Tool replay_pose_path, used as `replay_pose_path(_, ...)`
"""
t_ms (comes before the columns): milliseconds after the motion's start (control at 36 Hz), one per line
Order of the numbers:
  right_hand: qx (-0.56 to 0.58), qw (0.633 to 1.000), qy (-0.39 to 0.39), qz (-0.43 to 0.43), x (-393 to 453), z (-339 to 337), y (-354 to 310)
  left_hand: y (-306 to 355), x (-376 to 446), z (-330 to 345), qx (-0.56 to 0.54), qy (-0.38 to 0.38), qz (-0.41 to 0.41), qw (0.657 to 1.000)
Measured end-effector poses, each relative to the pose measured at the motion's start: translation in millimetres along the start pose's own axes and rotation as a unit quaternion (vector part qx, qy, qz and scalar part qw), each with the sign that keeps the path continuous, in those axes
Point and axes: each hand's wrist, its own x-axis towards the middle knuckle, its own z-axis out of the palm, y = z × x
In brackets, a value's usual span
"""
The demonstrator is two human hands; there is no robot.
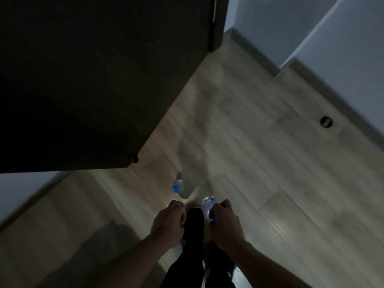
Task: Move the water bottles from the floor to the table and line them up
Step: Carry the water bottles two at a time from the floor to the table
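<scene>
A clear water bottle with a blue cap [178, 186] stands on the pale wood floor, just beyond my hands. My right hand [225, 222] is closed around a second clear bottle with a blue label [208, 205], held low over the floor beside my foot. My left hand [168, 222] hangs close to the standing bottle, a little nearer to me, with its fingers curled in. Nothing shows inside it. The frame is dim and blurred.
A large dark piece of furniture [83, 80] fills the upper left, its corner ending near the standing bottle. My dark shoe and trouser leg [194, 225] are between my hands. Pale walls with a skirting board run along the right, with a round floor fitting [325, 122] nearby.
</scene>
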Motion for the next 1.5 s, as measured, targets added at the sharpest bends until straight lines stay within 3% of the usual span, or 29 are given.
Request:
replay_pose_path(389, 0.085, 0.987, 0.113, 0.072, -339, -207, -82, 195, -279, -244, 0.017, -0.005, 0.217, 0.976)
replay_pose_path(556, 0.126, 0.965, 0.214, 0.086, -436, -239, -91, 246, -353, -287, 0.0, 0.029, 0.305, 0.952)
replay_pose_path(694, 0.169, 0.935, 0.287, 0.124, -505, -250, -90, 286, -396, -302, 0.041, -0.011, 0.412, 0.91)
replay_pose_path(889, 0.241, 0.881, 0.371, 0.167, -585, -244, -74, 344, -441, -296, 0.087, -0.035, 0.507, 0.857)
replay_pose_path(1111, 0.301, 0.819, 0.451, 0.187, -679, -233, -11, 418, -503, -245, 0.141, -0.055, 0.574, 0.805)
replay_pose_path(1500, 0.281, 0.77, 0.538, 0.198, -862, -211, 139, 546, -653, -103, 0.095, -0.049, 0.636, 0.764)
